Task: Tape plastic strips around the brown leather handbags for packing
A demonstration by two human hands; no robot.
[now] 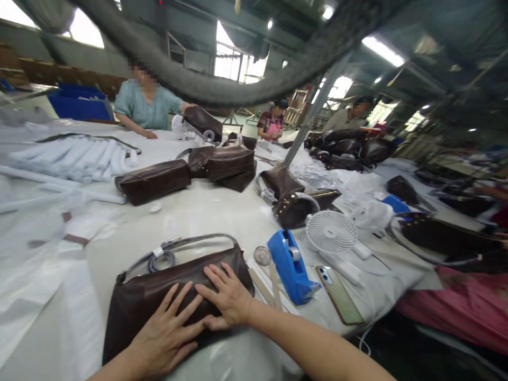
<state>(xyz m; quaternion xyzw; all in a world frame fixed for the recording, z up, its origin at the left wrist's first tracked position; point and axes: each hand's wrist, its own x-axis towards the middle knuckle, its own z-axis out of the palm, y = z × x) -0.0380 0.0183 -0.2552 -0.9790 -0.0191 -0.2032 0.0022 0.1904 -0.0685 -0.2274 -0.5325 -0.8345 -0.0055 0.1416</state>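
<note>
A dark brown leather handbag (135, 304) lies on the pale table right in front of me. Its strap (198, 241) arches along the far side, where a wrapped coil of grey strap (162, 260) is fastened. My left hand (170, 330) rests flat on the bag's near face with the fingers spread. Beside it, my right hand (226, 296) also presses flat on the leather, fingers apart and its thumb close to my left hand. Neither hand grips anything. The part of the bag under both palms is hidden.
To the right stand a blue tape dispenser (291, 270), a white fan (331, 233) and a phone (339, 296). More brown handbags (154, 181) lie farther back. Rolled white padding (75, 156) is heaped at left. Across the table a person (148, 106) handles another bag.
</note>
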